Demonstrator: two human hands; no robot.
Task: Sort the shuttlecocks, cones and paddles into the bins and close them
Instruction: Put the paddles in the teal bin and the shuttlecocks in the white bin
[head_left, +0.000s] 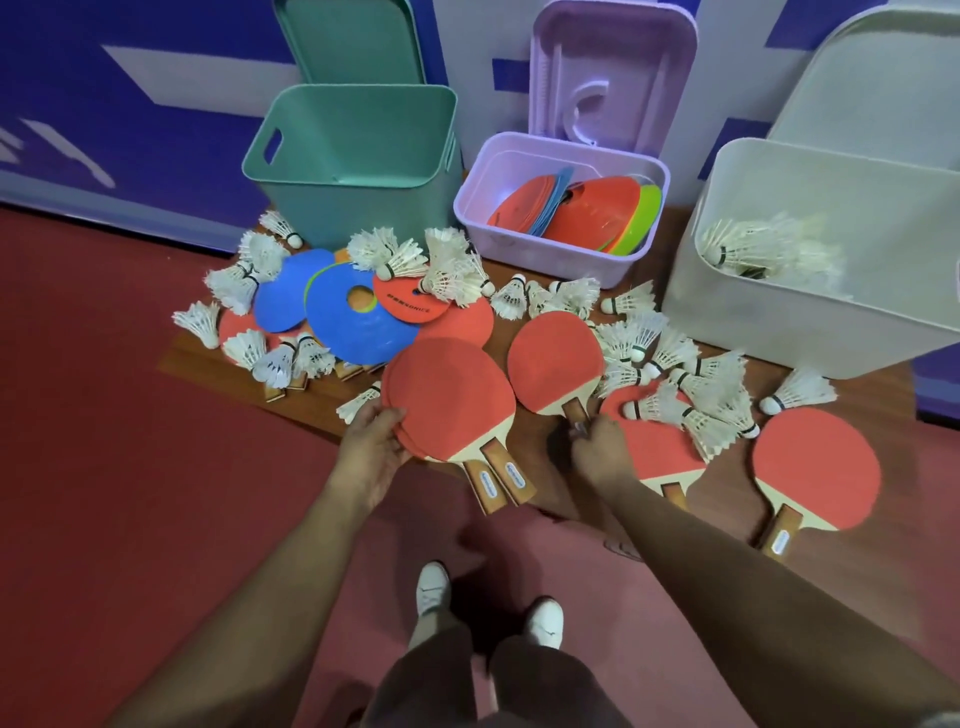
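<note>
My left hand (371, 447) grips the edge of a stack of red paddles (449, 400), their handles pointing toward me. My right hand (597, 447) is closed on the handle of another red paddle (556, 358) that lies on the floor. Further paddles (815, 467) lie to the right. Flat cones, blue (353, 325) and red, lie in a pile with white shuttlecocks (711, 395) scattered around. The teal bin (358, 161) stands open, the purple bin (558, 205) holds several cones, and the white bin (810, 270) holds shuttlecocks.
The three lids lean against the blue and white wall behind their bins: teal (353, 39), purple (613, 67), white (883, 78). A brown mat (208, 358) lies under the pile on the red floor. My feet (488, 608) are below the paddles.
</note>
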